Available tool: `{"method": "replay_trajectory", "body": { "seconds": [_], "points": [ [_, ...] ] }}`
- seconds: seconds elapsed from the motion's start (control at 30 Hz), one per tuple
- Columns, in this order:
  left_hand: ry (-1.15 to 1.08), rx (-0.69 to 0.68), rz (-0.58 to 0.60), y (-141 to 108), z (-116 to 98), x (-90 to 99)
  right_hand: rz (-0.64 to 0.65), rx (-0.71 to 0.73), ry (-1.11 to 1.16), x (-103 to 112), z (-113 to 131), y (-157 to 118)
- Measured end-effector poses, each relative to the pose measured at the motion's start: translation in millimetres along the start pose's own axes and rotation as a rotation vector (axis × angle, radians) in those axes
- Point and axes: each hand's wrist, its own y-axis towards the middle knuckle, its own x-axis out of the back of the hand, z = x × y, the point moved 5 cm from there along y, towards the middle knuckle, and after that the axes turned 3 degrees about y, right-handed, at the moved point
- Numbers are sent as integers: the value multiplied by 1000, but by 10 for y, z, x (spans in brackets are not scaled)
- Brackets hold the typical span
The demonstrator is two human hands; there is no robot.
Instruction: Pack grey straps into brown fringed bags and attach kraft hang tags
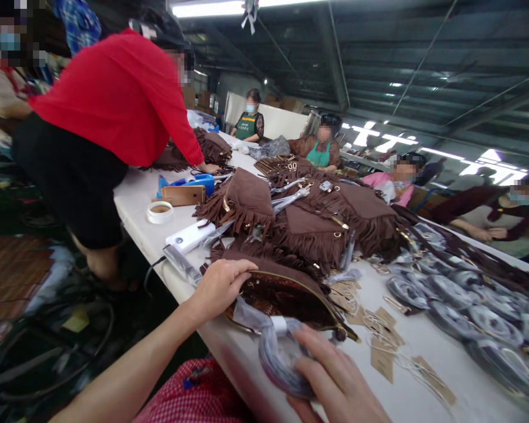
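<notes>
At table (134,202) edge — left hand (223,284): fingers closed on open bag (295,282) rim.
Right hand (337,373): half-curled — grips wrapped coil (277,357).
Beside bag: tags (381,361).

A long white bench (136,202) runs diagonally from lower center to the right edge. Along the top and upper right stretches a dark ribbed roof (379,53) with beams, and lit tubes (207,9); pale panels (268,114) stand upper center.

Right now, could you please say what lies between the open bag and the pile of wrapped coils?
Brown tags with white strings, in the head view.
</notes>
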Motion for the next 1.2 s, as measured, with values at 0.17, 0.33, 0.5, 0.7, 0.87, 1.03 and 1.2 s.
{"method": "replay_trajectory", "body": {
  "seconds": [0.17,0.33,0.5,0.7,0.87,1.03,1.2],
  "points": [
    [7,10,-17,-22,-38,12,213,-345,-133,-384,-613,501],
    [-55,-127,121,-129,-45,-101,250,-488,-394,-715,-920,665],
    [-229,-83,184,-228,130,14,299,-463,-300,-706,-739,464],
    [-40,-207,307,-264,-138,80,-47,-388,35,173,-831,-194],
    [58,-386,378,-212,-778,-360,109,-708,163,226,-1370,-608],
    [260,-495,418,-231,-1098,-1056,283,-714,318,-144,-1316,-651],
    [293,-541,507,-326,-1252,-1413,341,-699,332,-46,-1205,-502]
  ]
}}
